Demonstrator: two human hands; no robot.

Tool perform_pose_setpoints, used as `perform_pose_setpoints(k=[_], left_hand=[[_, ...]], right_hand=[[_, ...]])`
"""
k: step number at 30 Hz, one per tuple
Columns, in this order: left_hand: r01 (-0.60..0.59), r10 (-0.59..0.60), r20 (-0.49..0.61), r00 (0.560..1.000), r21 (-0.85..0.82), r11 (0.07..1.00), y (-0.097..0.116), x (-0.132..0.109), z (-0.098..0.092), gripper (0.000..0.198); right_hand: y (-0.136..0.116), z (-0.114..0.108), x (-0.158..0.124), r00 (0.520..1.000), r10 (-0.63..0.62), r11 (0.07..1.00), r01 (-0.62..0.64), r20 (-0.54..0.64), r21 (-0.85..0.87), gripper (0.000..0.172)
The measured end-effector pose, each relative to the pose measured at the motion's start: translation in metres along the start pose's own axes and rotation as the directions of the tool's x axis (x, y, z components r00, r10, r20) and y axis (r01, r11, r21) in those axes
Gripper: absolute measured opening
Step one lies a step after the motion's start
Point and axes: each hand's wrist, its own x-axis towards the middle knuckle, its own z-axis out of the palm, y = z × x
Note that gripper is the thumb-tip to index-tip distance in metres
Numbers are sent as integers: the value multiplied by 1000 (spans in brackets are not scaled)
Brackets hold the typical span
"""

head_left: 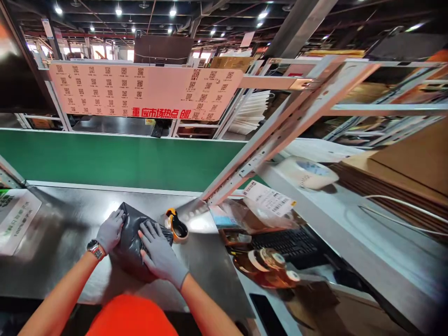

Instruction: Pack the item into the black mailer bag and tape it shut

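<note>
A dark grey plastic mailer bag (130,242) lies on the steel worktable (70,219) in front of me. My left hand (110,230), in a grey glove with a wristwatch, rests flat on the bag's left edge, fingers stretched out. My right hand (158,252), also gloved, presses flat on the bag's right half with fingers spread. A tape dispenser (176,226) with an orange handle stands just right of the bag, beside my right fingertips.
A green conveyor belt (115,158) runs behind the table. A slanted metal rack post (266,140) rises to the right. Beyond it are a black keyboard (287,242), tape rolls (268,261), a shipping label (268,196), a large tape roll (308,171) and cardboard sheets (402,168).
</note>
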Motion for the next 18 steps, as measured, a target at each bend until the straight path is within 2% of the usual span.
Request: perform_pose_setpoints(k=[4, 8, 10, 12, 13, 14, 15, 17, 18], left_hand=[[28, -27, -9, 1000, 81, 996, 21, -7, 2, 49], [158, -159, -6, 987, 185, 970, 53, -14, 10, 88], [219, -228, 10, 974, 232, 948, 68, -16, 13, 94], [253, -269, 29, 963, 259, 932, 80, -16, 13, 91], [260, -281, 43, 959, 266, 928, 85, -16, 12, 88], [263, -289, 60, 956, 268, 927, 89, -17, 11, 85], [265, -294, 76, 953, 268, 926, 93, -17, 9, 82], [272, -306, 97, 947, 261, 926, 99, -16, 6, 77], [282, -316, 102, 943, 255, 925, 102, -16, 5, 76]], right_hand=[[2, 0, 6, 999, -37, 999, 37, -2, 31, 74], [2, 5, 5, 997, -54, 995, 57, -49, 78, 75], [10, 12, 2, 989, -88, 975, 110, -117, 192, 76], [29, 24, -3, 959, -53, 899, 167, -278, 405, 73], [44, 30, -5, 921, 43, 833, 181, -387, 523, 71], [61, 37, -7, 857, 193, 755, 181, -478, 630, 69], [81, 43, -8, 758, 380, 675, 164, -530, 719, 68], [122, 57, -6, 547, 679, 554, 58, -491, 830, 72], [141, 64, -4, 474, 761, 513, -22, -442, 858, 75]])
